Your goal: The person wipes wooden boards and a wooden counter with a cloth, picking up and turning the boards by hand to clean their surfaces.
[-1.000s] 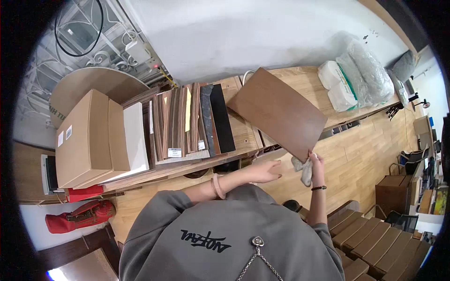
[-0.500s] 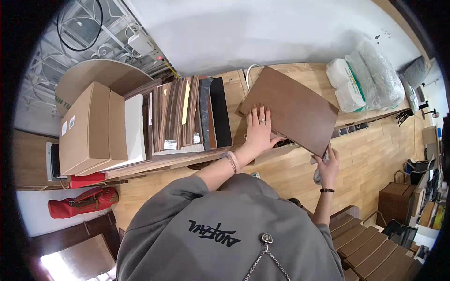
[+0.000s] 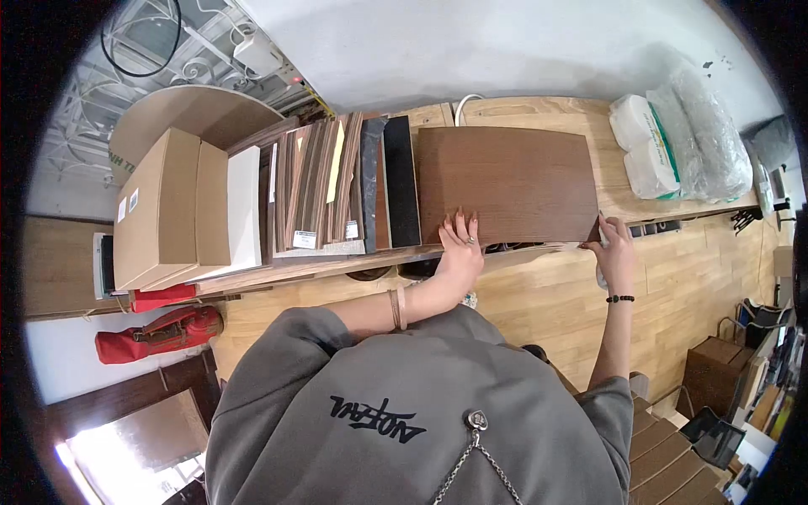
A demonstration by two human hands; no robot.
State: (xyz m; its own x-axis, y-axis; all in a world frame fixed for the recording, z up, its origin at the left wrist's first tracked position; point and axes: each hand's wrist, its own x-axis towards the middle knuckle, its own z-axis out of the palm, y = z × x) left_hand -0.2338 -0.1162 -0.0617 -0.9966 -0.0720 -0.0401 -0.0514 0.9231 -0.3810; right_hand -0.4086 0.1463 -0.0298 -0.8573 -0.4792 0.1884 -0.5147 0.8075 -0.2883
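Observation:
A brown wood-grain board lies on the wooden shelf top, its left side close beside a row of upright sample boards. My left hand is at the near edge of the brown board, fingertips on its upper face and thumb hidden. At the near right corner, my right hand pinches the board between thumb and fingers. Under that hand shows part of a pale grey cloth, mostly covered by the palm. A black board stands at the right end of the row.
Cardboard boxes and a white panel stand to the left. Plastic-wrapped white rolls and a bubble-wrapped bundle sit at the right. A red bag is at the lower left, and stacked brown boxes at the lower right.
The brown board has turned from a slant to nearly square with the shelf, and its left side now sits next to the black board. My left hand has moved to the near edge; my right hand rose slightly.

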